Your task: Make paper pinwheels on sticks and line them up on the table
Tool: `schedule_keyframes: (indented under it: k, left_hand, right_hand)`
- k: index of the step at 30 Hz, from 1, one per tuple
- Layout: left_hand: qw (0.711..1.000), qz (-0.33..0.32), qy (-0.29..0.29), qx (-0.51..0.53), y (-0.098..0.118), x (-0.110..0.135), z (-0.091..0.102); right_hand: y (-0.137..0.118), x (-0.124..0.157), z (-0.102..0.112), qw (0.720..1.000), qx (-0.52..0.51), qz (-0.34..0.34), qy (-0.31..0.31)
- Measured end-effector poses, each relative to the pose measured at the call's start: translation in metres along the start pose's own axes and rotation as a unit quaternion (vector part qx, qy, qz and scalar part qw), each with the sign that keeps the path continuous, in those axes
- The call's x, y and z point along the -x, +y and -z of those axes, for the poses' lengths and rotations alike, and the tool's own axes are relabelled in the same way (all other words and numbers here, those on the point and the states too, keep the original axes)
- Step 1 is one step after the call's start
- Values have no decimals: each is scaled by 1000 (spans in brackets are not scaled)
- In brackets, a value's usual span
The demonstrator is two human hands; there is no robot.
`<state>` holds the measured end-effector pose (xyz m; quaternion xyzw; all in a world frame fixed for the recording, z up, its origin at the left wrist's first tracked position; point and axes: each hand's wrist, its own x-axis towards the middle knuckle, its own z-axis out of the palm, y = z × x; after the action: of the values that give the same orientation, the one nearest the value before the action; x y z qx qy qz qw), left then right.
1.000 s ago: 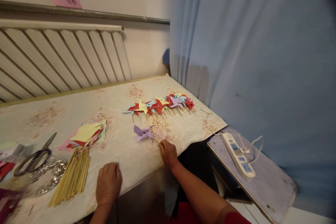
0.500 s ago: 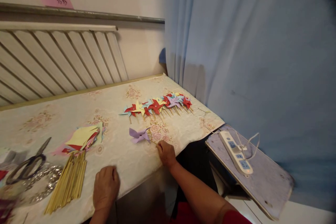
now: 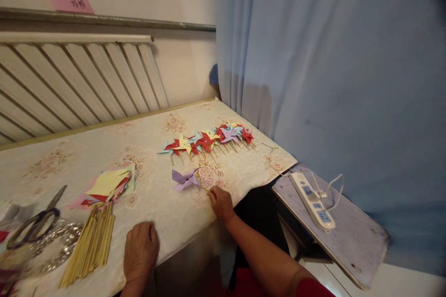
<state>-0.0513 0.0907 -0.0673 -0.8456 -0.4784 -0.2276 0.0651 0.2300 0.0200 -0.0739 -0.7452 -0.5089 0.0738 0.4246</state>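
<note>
A purple paper pinwheel lies on the floral tablecloth, its thin stick running toward my right hand. That hand is closed at the table's front edge, pinching the stick's end. My left hand rests knuckles-up on the cloth near the front edge, fingers curled, just right of a bundle of yellow sticks; what its fingers hold, if anything, is hidden. A row of several finished pinwheels in red, yellow, blue and purple lies further back.
A stack of cut coloured paper sits above the sticks. Scissors and a shiny ring lie at the far left. A white power strip rests on a grey board to the right. A radiator and blue curtain stand behind.
The view has shifted slightly, so everything sits a little further left. Both hands and the purple pinwheel stay where they were on the cloth.
</note>
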Motion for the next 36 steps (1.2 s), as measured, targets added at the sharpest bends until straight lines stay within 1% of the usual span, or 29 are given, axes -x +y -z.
schedule_keyframes:
  k: [4, 6, 9, 12, 15, 20, 24, 29, 36]
  left_hand:
    - [1000, 5, -7, -3, 0, 0, 0]
    - [1000, 9, -7, -5, 0, 0, 0]
    - [1000, 13, -10, -2, 0, -1, 0]
    - [1000, 11, -10, 1, 0, 0, -1]
    - [1000, 9, -6, 4, -1, 0, -1]
    - [1000, 9, -12, -5, -2, 1, -3]
    - [1000, 9, -13, -8, -1, 1, -1]
    - [1000, 9, -9, -8, 0, 1, 0]
    - [1000, -2, 3, -1, -2, 2, -2]
  right_hand:
    - [0, -5, 8, 999, -31, 17, 27]
    - [2, -10, 15, 998, -35, 23, 38]
    - [10, -22, 30, 998, -28, 12, 56]
    - [27, -38, 45, 997, -2, 0, 82]
    - [50, -56, 62, 993, 37, -23, 113]
    - [89, -85, 86, 975, 106, -100, 167]
    - [114, -98, 100, 956, 161, -166, 183]
    - [134, -106, 107, 939, 185, -212, 197]
    - [140, -116, 105, 923, 203, -263, 194]
